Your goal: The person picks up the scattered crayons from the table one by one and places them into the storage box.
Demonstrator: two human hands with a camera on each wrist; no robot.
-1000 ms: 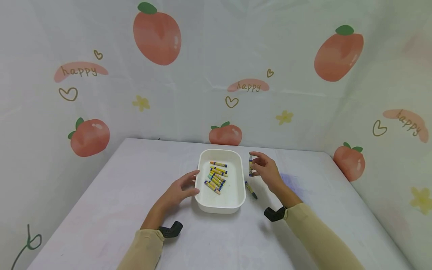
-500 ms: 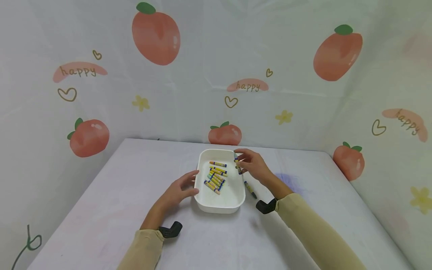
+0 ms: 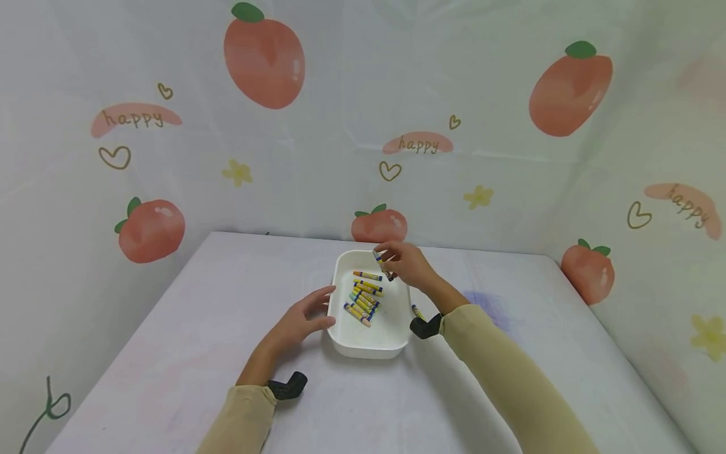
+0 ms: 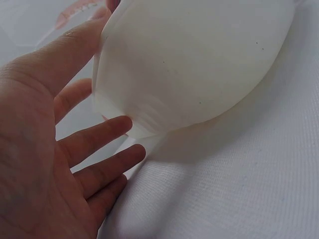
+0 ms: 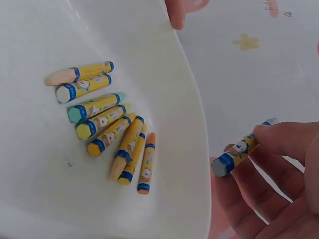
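A white plastic tub (image 3: 391,331) stands on the table with several crayons inside, their wrappers yellow and blue. In the right wrist view an orange crayon (image 5: 146,164) lies at one end of the row, beside yellow ones, with a mint-green crayon (image 5: 94,107) farther along. Over the tub's far right part, my right hand (image 3: 416,268) pinches a grey-tipped crayon (image 5: 241,150) between thumb and fingers, tilted. My left hand (image 3: 297,321) rests at the tub's left side. Its thumb is up at the rim, and its fingers (image 4: 107,172) lie nearly straight against the outer wall.
Another crayon (image 3: 417,311) lies on the table right of the tub, partly hidden by the black wrist camera (image 3: 425,326). A purple smudge (image 3: 488,309) marks the white tablecloth farther right. Behind the table hangs a fruit-printed curtain (image 3: 317,157).
My right hand has carried the grey-tipped crayon left, from beside the tub to over its far right part. My left hand and the crayons in the tub have stayed put.
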